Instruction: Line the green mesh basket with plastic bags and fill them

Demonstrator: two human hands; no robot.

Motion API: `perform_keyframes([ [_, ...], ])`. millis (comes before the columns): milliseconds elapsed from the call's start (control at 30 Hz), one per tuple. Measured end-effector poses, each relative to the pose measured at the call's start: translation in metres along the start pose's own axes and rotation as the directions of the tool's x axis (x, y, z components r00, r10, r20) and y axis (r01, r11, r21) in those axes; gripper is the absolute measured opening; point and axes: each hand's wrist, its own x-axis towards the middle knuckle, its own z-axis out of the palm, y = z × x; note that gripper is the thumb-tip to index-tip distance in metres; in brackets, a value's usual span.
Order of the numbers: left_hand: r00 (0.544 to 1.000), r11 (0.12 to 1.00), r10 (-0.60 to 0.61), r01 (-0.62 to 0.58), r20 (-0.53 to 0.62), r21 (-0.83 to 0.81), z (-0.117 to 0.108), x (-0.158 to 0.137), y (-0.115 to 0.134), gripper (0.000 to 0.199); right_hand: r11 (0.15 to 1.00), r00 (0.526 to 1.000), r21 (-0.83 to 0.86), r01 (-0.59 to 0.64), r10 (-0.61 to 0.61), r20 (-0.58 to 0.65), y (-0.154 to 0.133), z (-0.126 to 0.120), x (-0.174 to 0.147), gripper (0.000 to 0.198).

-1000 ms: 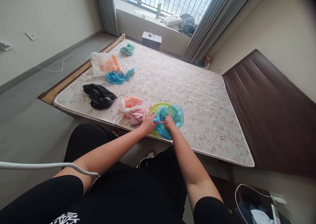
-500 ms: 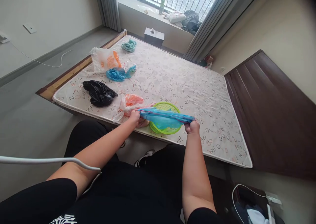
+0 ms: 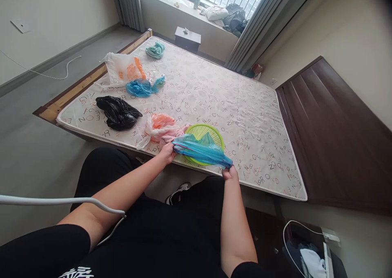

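A blue plastic bag (image 3: 202, 151) is stretched lengthwise between my two hands. My left hand (image 3: 168, 152) is closed on one end of it, and my right hand (image 3: 229, 171) grips the other. Behind the bag, and partly hidden by it, a bright green plastic basket (image 3: 219, 135) rests on the mattress near its front edge. Some greenish, see-through plastic (image 3: 207, 140) shows inside the basket. Just beyond my left hand lies a white and orange-pink plastic bag (image 3: 161, 126), bunched up.
On the mattress (image 3: 245, 118) lie a black plastic bag (image 3: 119, 113), a crumpled blue bag (image 3: 139, 88), a white bag with orange print (image 3: 124, 68) and a coiled teal cloth (image 3: 155, 50). A headboard (image 3: 333, 139) stands at right. A white cable (image 3: 61, 200) crosses my left arm.
My right hand has moved left and toward me, so the blue bag slants more and hangs lower over the basket. The whole view has shifted slightly.
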Motion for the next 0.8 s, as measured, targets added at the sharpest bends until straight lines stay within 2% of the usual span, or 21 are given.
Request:
perform_keyframes([
  [100, 0.994, 0.994, -0.106, 0.106, 0.01, 0.012, -0.002, -0.01, -0.004, 0.013, 0.997, 0.988, -0.023, -0.073, 0.075, 0.133, 0.011, -0.009, -0.012, 0.015],
  [200, 0.974, 0.976, -0.211, 0.205, 0.086, 0.078, -0.009, -0.015, -0.007, 0.015, 0.983, 0.926, -0.044, -0.179, 0.183, 0.331, 0.013, -0.011, -0.018, 0.03],
  [233, 0.968, 0.969, -0.231, 0.221, 0.099, 0.106, -0.012, -0.015, -0.008, 0.017, 0.982, 0.914, -0.045, -0.181, 0.185, 0.362, 0.012, -0.01, -0.018, 0.032],
  [267, 0.969, 0.967, -0.227, 0.212, 0.096, 0.141, -0.016, -0.015, -0.008, 0.018, 0.988, 0.924, -0.039, -0.15, 0.155, 0.35, 0.011, -0.007, -0.017, 0.032],
  [367, 0.998, 0.955, -0.058, 0.044, 0.039, 0.294, -0.024, -0.011, -0.005, 0.013, 0.999, 0.985, 0.003, 0.049, -0.049, 0.165, 0.005, 0.004, -0.005, 0.025],
  [433, 0.997, 0.926, 0.076, -0.081, 0.029, 0.368, -0.025, -0.006, 0.001, 0.01, 0.989, 0.987, 0.024, 0.147, -0.148, 0.061, 0.0, 0.014, 0.004, 0.029],
  [500, 0.985, 0.905, 0.164, -0.171, 0.052, 0.389, -0.021, -0.002, 0.011, 0.017, 0.985, 0.982, 0.038, 0.168, -0.171, 0.078, -0.004, 0.025, 0.012, 0.036],
  [667, 0.932, 0.809, 0.325, -0.362, 0.162, 0.463, -0.003, 0.007, 0.036, 0.038, 0.983, 0.958, -0.007, 0.182, -0.176, 0.227, -0.012, 0.048, 0.011, 0.048],
  [733, 0.919, 0.781, 0.353, -0.394, 0.177, 0.484, 0.0, 0.009, 0.043, 0.042, 0.977, 0.96, -0.036, 0.212, -0.202, 0.192, -0.012, 0.05, 0.007, 0.049],
  [800, 0.927, 0.792, 0.335, -0.374, 0.169, 0.482, -0.001, 0.009, 0.048, 0.041, 0.97, 0.962, -0.056, 0.237, -0.226, 0.152, -0.012, 0.05, 0.003, 0.052],
])
